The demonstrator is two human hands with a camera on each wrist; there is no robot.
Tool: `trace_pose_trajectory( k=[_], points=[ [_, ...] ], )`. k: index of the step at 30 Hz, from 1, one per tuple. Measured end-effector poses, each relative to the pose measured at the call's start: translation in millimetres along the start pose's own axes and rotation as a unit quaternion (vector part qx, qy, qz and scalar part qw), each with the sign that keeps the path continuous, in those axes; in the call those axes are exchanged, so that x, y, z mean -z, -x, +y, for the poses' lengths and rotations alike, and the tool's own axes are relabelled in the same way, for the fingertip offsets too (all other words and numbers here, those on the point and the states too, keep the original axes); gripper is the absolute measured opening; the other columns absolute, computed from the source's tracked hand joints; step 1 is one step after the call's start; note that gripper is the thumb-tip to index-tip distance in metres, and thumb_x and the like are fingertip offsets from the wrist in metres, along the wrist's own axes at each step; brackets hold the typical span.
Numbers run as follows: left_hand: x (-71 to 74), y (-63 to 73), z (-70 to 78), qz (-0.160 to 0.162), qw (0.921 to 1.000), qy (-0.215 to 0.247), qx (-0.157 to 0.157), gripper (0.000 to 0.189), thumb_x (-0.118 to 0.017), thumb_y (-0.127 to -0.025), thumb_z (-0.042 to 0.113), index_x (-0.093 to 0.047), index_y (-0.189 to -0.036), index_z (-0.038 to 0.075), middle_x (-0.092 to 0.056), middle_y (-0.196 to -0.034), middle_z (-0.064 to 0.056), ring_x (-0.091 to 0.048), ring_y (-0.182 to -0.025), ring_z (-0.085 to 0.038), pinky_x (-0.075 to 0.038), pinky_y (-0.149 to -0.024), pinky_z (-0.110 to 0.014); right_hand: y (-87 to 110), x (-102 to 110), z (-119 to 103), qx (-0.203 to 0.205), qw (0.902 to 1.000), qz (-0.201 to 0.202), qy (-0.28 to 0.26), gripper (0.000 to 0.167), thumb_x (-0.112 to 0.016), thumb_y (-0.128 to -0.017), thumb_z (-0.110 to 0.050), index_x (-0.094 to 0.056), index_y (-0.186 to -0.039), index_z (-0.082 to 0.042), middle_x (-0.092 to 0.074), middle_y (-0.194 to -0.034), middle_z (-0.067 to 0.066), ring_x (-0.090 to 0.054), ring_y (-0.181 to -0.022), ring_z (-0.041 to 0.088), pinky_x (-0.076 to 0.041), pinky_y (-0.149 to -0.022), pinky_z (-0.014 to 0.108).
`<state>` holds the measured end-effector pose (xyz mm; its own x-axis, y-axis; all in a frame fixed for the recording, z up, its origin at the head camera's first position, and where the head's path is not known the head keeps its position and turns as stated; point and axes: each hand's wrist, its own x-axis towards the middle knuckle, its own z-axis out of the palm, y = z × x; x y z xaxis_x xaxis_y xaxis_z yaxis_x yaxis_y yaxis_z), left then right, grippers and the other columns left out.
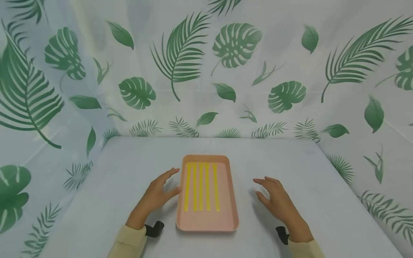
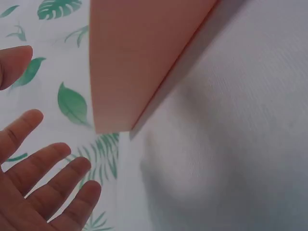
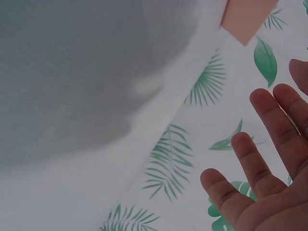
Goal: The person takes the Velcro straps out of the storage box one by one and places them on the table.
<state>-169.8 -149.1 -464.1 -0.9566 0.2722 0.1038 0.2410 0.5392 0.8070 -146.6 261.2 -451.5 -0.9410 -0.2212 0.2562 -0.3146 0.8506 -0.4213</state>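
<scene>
A pink rectangular tray [image 1: 209, 221] lies on the white table in the head view. Inside it several thin yellow strips [image 1: 201, 188] lie lengthwise, side by side; their exact kind is hard to tell. My left hand [image 1: 157, 193] hovers beside the tray's left side, fingers spread and holding nothing. The left wrist view has the tray's outer wall [image 2: 139, 57] apart from the fingers. To the right of the tray, at a wider gap, my right hand [image 1: 275, 197] hangs with loosely bent fingers and nothing in them. A tray corner [image 3: 248, 21] shows in the right wrist view.
White cloth covers the table [image 1: 274, 154]. Behind it and at both sides hangs a white curtain [image 1: 190, 104] with green leaf prints. A black wrist strap [image 1: 155, 229] sits on the left wrist, another strap [image 1: 282, 235] on the right.
</scene>
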Motion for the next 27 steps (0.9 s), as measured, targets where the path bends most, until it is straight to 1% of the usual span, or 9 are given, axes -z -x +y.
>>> trace_pose_trajectory(
  k=[3,5,9,11,15,19,21,25,27],
  points=[
    [0.6,-11.3,-2.1,-0.022,0.9993,0.029,0.013,0.067,-0.076,-0.104,0.022,-0.048,-0.163,0.007,-0.039,-0.17,-0.023,-0.041,-0.154,-0.045,-0.039,-0.124,-0.06,-5.8,0.5,-1.2,0.014,0.9999,0.003,-0.007,0.042,-0.081,-0.093,0.002,-0.071,-0.134,0.003,-0.073,-0.13,0.023,-0.054,-0.136,0.052,-0.05,-0.109,0.07],
    [0.7,-19.1,-3.2,-0.032,0.9971,0.063,0.03,0.068,-0.077,-0.104,0.024,-0.048,-0.163,0.007,-0.04,-0.17,-0.021,-0.041,-0.154,-0.044,-0.039,-0.125,-0.058,-10.0,1.9,-1.4,0.025,0.9996,0.007,-0.013,0.043,-0.081,-0.092,0.004,-0.072,-0.134,0.002,-0.072,-0.13,0.023,-0.055,-0.135,0.053,-0.051,-0.107,0.07],
    [-0.7,-33.6,-9.4,-0.047,0.9866,0.149,0.045,0.067,-0.076,-0.103,0.017,-0.046,-0.162,0.003,-0.038,-0.171,-0.02,-0.036,-0.157,-0.044,-0.038,-0.126,-0.055,-21.8,5.2,-0.5,0.053,0.998,0.01,-0.034,0.045,-0.082,-0.091,0.006,-0.072,-0.134,0.001,-0.072,-0.131,0.022,-0.057,-0.133,0.052,-0.053,-0.105,0.069],
    [-2.8,-39.2,-15.1,-0.056,0.9798,0.187,0.042,0.067,-0.073,-0.103,0.011,-0.044,-0.162,-0.002,-0.035,-0.172,-0.023,-0.033,-0.158,-0.047,-0.041,-0.124,-0.055,-29.3,5.5,0.1,0.078,0.9959,0.014,-0.045,0.045,-0.082,-0.089,0.008,-0.073,-0.133,0.001,-0.073,-0.13,0.02,-0.06,-0.13,0.05,-0.054,-0.104,0.067],
    [-8.9,-43.5,-28.4,-0.076,0.966,0.245,0.034,0.07,-0.071,-0.099,0.001,-0.041,-0.161,-0.008,-0.026,-0.174,-0.027,-0.031,-0.158,-0.051,-0.049,-0.119,-0.046,-44.3,5.0,0.9,0.133,0.9889,0.013,-0.065,0.047,-0.085,-0.084,0.013,-0.074,-0.129,0.002,-0.076,-0.127,0.016,-0.067,-0.122,0.044,-0.057,-0.101,0.062],
    [-14.4,-41.0,-39.3,-0.086,0.9574,0.274,0.033,0.076,-0.074,-0.094,-0.005,-0.04,-0.161,-0.01,-0.019,-0.177,-0.026,-0.036,-0.154,-0.052,-0.051,-0.115,-0.034,-59.6,6.7,-0.2,0.158,0.9822,-0.022,-0.099,0.051,-0.085,-0.084,0.013,-0.072,-0.132,0.0,-0.076,-0.131,0.015,-0.07,-0.12,0.038,-0.059,-0.099,0.058],
    [-16.2,-39.2,-43.0,-0.088,0.9556,0.28,0.03,0.077,-0.075,-0.093,-0.006,-0.04,-0.161,-0.01,-0.018,-0.177,-0.025,-0.037,-0.153,-0.052,-0.049,-0.118,-0.037,-67.1,8.3,-1.3,0.159,0.9786,-0.045,-0.122,0.052,-0.083,-0.086,0.013,-0.071,-0.135,0.0,-0.074,-0.133,0.016,-0.07,-0.121,0.038,-0.06,-0.1,0.057],
    [-17.9,-36.8,-46.8,-0.091,0.955,0.281,0.025,0.079,-0.076,-0.093,-0.005,-0.038,-0.162,-0.01,-0.018,-0.177,-0.025,-0.036,-0.154,-0.051,-0.038,-0.126,-0.053,-81.7,10.3,-1.8,0.16,0.9721,-0.08,-0.152,0.048,-0.081,-0.09,0.01,-0.07,-0.136,0.001,-0.074,-0.134,0.016,-0.069,-0.121,0.038,-0.06,-0.101,0.054],
    [-18.9,-36.9,-48.9,-0.096,0.9536,0.284,0.027,0.079,-0.077,-0.094,-0.004,-0.037,-0.163,-0.009,-0.019,-0.177,-0.024,-0.035,-0.155,-0.049,-0.036,-0.127,-0.055,-88.7,11.0,-1.9,0.163,0.9679,-0.098,-0.164,0.046,-0.081,-0.091,0.009,-0.07,-0.136,0.002,-0.074,-0.133,0.016,-0.069,-0.121,0.038,-0.06,-0.101,0.054]
  ],
)
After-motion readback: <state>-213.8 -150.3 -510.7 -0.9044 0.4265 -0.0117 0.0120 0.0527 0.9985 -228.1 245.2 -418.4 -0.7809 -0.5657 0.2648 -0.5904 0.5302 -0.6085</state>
